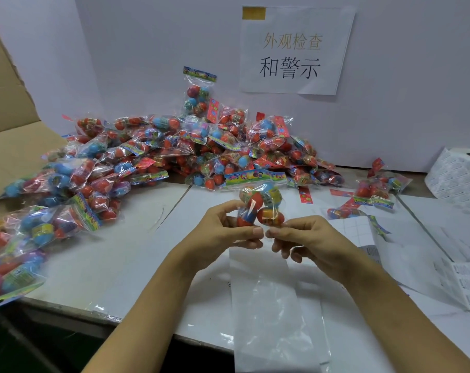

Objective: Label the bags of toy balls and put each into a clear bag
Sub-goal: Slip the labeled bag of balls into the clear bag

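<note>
A small bag of toy balls with a colourful header card is held upright above the table's middle. My left hand grips its lower left side. My right hand pinches the top edge of a long clear bag, which hangs down from both hands toward me. The ball bag's bottom sits at the clear bag's mouth. A big pile of ball bags lies behind, against the white wall.
A cardboard box flap stands at the left with more ball bags spilling from it. A roll of labels and label sheets lie at the right. Two loose ball bags rest right of centre. A paper sign hangs on the wall.
</note>
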Motion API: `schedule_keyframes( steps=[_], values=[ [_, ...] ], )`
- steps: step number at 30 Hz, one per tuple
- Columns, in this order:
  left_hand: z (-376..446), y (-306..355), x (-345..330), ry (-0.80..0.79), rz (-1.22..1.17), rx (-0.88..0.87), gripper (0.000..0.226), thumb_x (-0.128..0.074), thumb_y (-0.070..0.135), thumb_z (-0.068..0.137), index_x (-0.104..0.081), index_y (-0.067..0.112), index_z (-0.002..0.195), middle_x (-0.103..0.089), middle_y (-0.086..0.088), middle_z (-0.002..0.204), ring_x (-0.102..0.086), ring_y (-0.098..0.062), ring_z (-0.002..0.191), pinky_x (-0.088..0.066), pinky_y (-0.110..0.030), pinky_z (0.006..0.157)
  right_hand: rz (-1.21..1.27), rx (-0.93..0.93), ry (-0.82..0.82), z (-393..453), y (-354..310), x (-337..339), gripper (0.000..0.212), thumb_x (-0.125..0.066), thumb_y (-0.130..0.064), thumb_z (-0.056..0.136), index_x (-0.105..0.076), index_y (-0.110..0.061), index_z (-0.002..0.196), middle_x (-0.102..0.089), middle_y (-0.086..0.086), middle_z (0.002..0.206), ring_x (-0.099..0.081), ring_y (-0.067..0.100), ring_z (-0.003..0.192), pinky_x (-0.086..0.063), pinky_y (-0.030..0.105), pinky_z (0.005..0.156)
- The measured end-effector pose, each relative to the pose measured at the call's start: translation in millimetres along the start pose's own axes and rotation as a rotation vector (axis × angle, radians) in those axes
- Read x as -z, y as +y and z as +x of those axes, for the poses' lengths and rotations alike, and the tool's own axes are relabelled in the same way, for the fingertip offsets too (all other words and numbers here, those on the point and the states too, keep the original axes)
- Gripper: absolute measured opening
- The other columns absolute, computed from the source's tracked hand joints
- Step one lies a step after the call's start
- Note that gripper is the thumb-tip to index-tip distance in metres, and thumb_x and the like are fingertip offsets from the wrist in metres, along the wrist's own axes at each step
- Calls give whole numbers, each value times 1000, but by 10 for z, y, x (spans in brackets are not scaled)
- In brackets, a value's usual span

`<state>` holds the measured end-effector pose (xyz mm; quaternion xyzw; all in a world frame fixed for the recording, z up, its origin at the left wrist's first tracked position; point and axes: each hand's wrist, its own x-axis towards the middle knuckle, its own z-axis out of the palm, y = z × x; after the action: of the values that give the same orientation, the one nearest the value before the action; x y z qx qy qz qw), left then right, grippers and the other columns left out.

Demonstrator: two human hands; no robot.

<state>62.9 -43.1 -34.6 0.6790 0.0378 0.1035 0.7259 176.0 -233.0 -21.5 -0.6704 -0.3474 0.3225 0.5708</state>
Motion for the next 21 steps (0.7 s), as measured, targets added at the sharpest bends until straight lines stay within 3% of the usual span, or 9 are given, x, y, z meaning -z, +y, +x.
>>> schedule_keyframes(
  steps=[5,8,11,13,16,21],
  values=[
    [-28,19,62,-85,-118,33,46,-78,9,80,-65,9,124,-76,-21,99,-77,-32,88,-61,-30,79,48,-31,-109,-38,-48,101,35,-69,-39,83,-80,-14,105,-76,16,101,-71,20,79,-49,21,53],
    [-26,17,72,-101,-161,39,51,-79,8,78,-63,4,126,-75,-23,101,-76,-34,92,-61,-31,81,48,-39,-62,-30,-56,121,35,-70,-39,79,-81,-13,100,-76,15,95,-70,18,75,-48,21,51],
    [-13,7,68,-43,-171,42,47,-77,1,77,-66,4,122,-75,-25,103,-76,-36,94,-61,-32,81,57,-44,75,-2,-31,89,41,-79,-42,63,-81,-9,88,-74,12,79,-65,14,62,-44,19,48],
    [6,3,50,42,-144,51,46,-79,3,71,-70,5,116,-76,-25,99,-77,-36,91,-62,-31,77,86,-52,180,21,-2,75,33,-83,-38,59,-80,-9,75,-71,10,70,-60,13,55,-40,18,46],
    [38,-21,22,160,-107,64,45,-82,1,71,-69,2,114,-77,-23,93,-78,-35,83,-62,-29,70,72,-25,322,50,30,57,23,-85,-33,59,-75,-13,61,-64,4,58,-52,9,48,-37,18,44],
    [60,-117,-47,324,26,-43,28,-81,-7,79,-69,2,103,-77,-19,81,-78,-31,74,-61,-26,66,-220,167,619,95,199,-57,40,-88,-39,72,-57,-14,64,-51,-12,51,-43,6,48,-39,24,50]
  ],
)
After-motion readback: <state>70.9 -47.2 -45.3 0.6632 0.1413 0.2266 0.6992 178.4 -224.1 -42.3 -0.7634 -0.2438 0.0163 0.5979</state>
